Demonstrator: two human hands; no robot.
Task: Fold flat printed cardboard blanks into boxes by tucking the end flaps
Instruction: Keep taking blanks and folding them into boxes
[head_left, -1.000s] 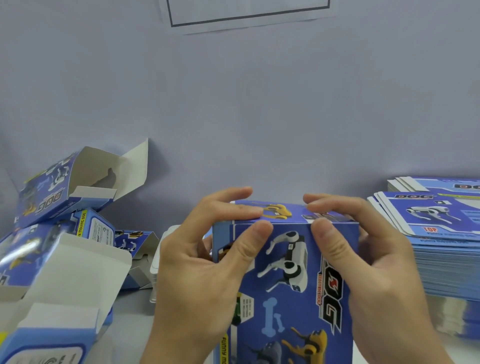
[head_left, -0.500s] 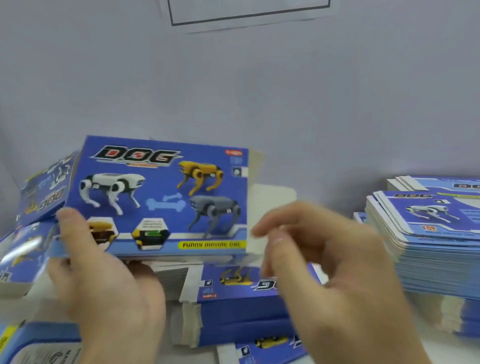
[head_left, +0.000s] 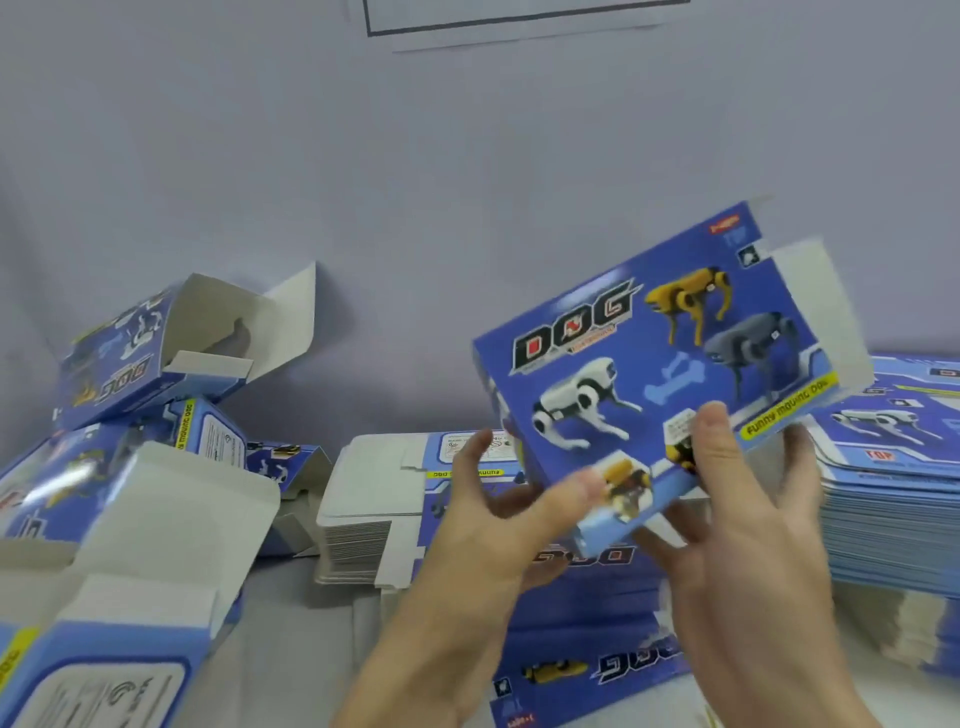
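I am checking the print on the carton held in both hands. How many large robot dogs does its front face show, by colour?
Front face of the carton:
White dog: 1
Yellow dog: 1
Grey dog: 1
Total: 3

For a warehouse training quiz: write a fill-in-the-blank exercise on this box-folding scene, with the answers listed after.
1. The blank held up by both hands is printed with the word ____.
2. The right hand pinches its lower edge with the ____ in front.
3. The folded boxes lie piled on the ____ side of the view.
4. The printed yellow dog stands above the ____ one.

Answers: DOG; thumb; left; grey
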